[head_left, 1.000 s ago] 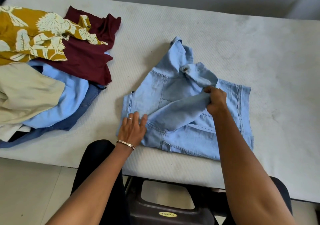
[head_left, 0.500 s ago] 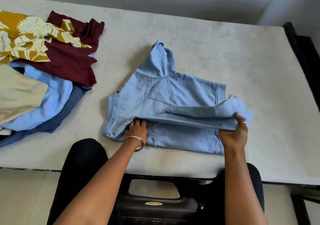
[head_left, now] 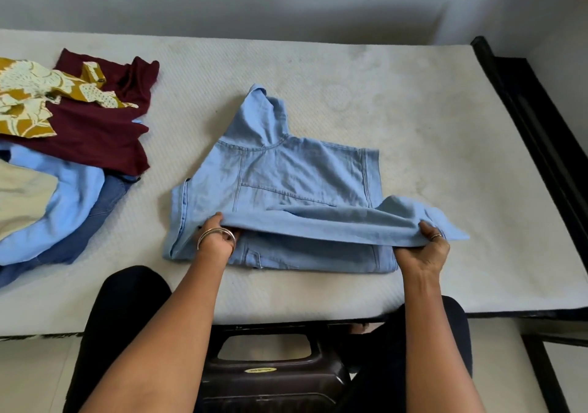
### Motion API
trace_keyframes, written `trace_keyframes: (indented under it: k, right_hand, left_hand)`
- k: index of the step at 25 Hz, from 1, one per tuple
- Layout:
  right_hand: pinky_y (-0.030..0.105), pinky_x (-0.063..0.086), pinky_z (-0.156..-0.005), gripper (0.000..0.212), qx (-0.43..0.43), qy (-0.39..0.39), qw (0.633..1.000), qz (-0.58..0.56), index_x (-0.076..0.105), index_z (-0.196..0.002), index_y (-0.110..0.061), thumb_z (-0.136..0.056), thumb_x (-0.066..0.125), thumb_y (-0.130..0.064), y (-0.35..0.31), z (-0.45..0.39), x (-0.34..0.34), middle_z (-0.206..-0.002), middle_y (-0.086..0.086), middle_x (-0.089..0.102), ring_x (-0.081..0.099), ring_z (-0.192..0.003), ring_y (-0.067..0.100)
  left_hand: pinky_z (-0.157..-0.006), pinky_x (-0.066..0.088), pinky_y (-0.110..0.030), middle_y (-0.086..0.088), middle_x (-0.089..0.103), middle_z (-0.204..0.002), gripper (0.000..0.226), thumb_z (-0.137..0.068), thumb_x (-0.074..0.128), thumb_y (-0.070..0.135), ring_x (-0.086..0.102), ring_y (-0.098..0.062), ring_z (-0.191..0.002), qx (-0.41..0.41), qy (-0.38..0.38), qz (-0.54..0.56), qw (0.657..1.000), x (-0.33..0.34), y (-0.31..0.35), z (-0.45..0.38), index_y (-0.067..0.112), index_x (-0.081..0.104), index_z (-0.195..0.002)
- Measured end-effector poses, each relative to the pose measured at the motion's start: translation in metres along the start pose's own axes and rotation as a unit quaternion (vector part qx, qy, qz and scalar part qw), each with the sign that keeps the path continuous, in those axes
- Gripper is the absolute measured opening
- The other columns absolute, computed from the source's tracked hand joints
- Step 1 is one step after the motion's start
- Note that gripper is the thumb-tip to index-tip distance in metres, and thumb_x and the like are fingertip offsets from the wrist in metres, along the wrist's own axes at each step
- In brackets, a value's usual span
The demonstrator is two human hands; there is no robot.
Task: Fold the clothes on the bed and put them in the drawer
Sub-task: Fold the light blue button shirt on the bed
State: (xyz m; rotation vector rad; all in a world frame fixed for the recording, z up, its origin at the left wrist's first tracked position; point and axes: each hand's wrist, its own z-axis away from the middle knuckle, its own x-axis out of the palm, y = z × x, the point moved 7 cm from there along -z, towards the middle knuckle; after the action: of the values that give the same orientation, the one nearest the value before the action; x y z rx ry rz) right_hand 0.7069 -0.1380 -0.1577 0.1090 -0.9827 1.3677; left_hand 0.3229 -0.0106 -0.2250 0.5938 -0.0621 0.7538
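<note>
2 hands pinched the sleeve [head_left: 334, 225] taut across the denim jacket [head_left: 286, 174] mid-bed [head_left: 413, 110] — left hand [head_left: 214, 237] at 9 o'clock, right hand [head_left: 423, 250] at 3. Laying it flat, edges aligned, would likely avoid creases — the unfolded pile [head_left: 63, 158] waited at 10.

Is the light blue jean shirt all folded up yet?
Not yet. The denim shirt is half folded: both hands, left hand and right hand, hold its sleeve stretched across it.
</note>
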Motion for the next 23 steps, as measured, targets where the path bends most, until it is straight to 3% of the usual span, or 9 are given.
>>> trace_keyframes:
  k: [2, 5, 7, 10, 13, 16, 20, 21, 23]
  right_hand:
    - [0.035, 0.053, -0.089, 0.036, -0.009, 0.014, 1.000, 0.022, 0.060, -0.066, -0.017, -0.035, 0.071, -0.002, -0.004, 0.000, -0.016, -0.088, 0.002, 0.065, 0.064, -0.086, 0.023]
    - [0.032, 0.053, -0.061, 0.021, 0.008, 0.193, 0.951, 0.241, 0.054, -0.086, -0.013, -0.076, 0.057, 0.005, -0.009, 0.006, -0.066, -0.105, 0.015, 0.057, 0.056, -0.078, 0.023]
    - [0.028, 0.052, -0.064, 0.032, -0.004, 0.296, 0.872, 0.389, 0.047, -0.115, -0.005, -0.086, 0.056, 0.007, -0.015, 0.013, -0.084, -0.130, 0.027, 0.046, 0.056, -0.089, 0.027]
    - [0.042, 0.037, -0.102, 0.087, -0.125, 0.374, 0.694, 0.603, 0.016, -0.149, -0.005, -0.082, 0.072, -0.005, -0.015, 0.023, -0.046, -0.151, 0.027, 0.020, 0.030, -0.135, 0.040]
    - [0.039, 0.032, -0.101, 0.054, -0.265, 0.109, 0.577, 0.765, 0.045, -0.138, -0.013, -0.088, 0.066, -0.014, 0.057, 0.013, 0.054, -0.146, 0.016, 0.037, 0.034, -0.134, 0.036]
    - [0.042, 0.027, -0.104, 0.041, -0.220, -0.200, 0.405, 0.865, 0.054, -0.134, -0.020, -0.094, 0.058, -0.028, 0.170, 0.007, 0.105, -0.136, 0.008, 0.055, 0.042, -0.130, 0.029]
    - [0.056, 0.022, -0.107, 0.045, -0.123, -0.257, 0.208, 0.936, 0.053, -0.127, -0.020, -0.090, 0.061, -0.043, 0.237, -0.013, 0.112, -0.126, 0.008, 0.054, 0.044, -0.125, 0.028]
    - [0.058, 0.026, -0.105, 0.040, -0.088, -0.267, 0.204, 0.938, 0.058, -0.118, -0.017, -0.086, 0.065, -0.042, 0.240, -0.020, 0.117, -0.115, 0.007, 0.058, 0.050, -0.119, 0.028]
    - [0.054, 0.040, -0.099, 0.031, -0.035, -0.295, 0.285, 0.911, 0.065, -0.097, -0.011, -0.080, 0.072, -0.036, 0.231, -0.032, 0.131, -0.096, 0.007, 0.062, 0.060, -0.107, 0.029]
  left_hand:
    - [-0.084, 0.052, -0.044, -0.004, 0.066, -0.102, 0.010, -0.090, 0.053, 0.010, 0.060, -0.026, -0.107, 0.023, 0.003, 0.035, 0.999, -0.005, 0.000, 0.006, 0.015, 0.059, -0.095]
    - [-0.082, 0.050, -0.042, -0.001, 0.066, -0.079, 0.017, -0.090, 0.042, 0.007, 0.061, -0.023, -0.094, -0.011, 0.017, 0.020, 1.000, -0.028, -0.018, 0.014, 0.017, 0.054, -0.082]
    - [-0.078, 0.053, -0.043, -0.003, 0.065, -0.089, 0.016, -0.092, 0.039, 0.010, 0.062, -0.022, -0.084, -0.052, 0.028, -0.045, 0.997, -0.044, -0.029, 0.017, 0.014, 0.054, -0.088]
    - [-0.081, 0.055, -0.045, -0.009, 0.066, -0.087, 0.022, -0.087, 0.049, 0.032, 0.064, -0.026, -0.080, -0.065, 0.023, -0.099, 0.993, -0.047, -0.023, 0.018, 0.012, 0.059, -0.091]
    - [-0.064, 0.057, -0.042, -0.011, 0.069, -0.093, 0.029, -0.086, 0.063, 0.037, 0.067, -0.029, -0.082, -0.042, 0.025, -0.106, 0.993, -0.043, -0.007, 0.008, 0.011, 0.061, -0.100]
    - [-0.054, 0.058, -0.036, -0.011, 0.066, -0.087, 0.008, -0.084, 0.064, 0.018, 0.064, -0.025, -0.075, 0.004, 0.026, -0.095, 0.995, -0.044, 0.001, 0.003, 0.012, 0.061, -0.089]
    - [-0.063, 0.053, -0.033, -0.006, 0.066, -0.068, 0.007, -0.085, 0.057, 0.011, 0.061, -0.023, -0.068, 0.022, -0.006, -0.085, 0.996, -0.054, 0.004, 0.005, 0.011, 0.061, -0.079]
    - [-0.057, 0.053, -0.029, -0.003, 0.066, -0.060, 0.010, -0.086, 0.056, 0.010, 0.061, -0.020, -0.062, 0.033, -0.002, -0.087, 0.996, -0.058, 0.007, 0.004, 0.012, 0.060, -0.077]
    - [-0.047, 0.053, -0.024, 0.001, 0.065, -0.053, 0.015, -0.088, 0.055, 0.008, 0.062, -0.015, -0.054, 0.041, 0.012, -0.090, 0.995, -0.059, 0.008, 0.000, 0.013, 0.060, -0.075]
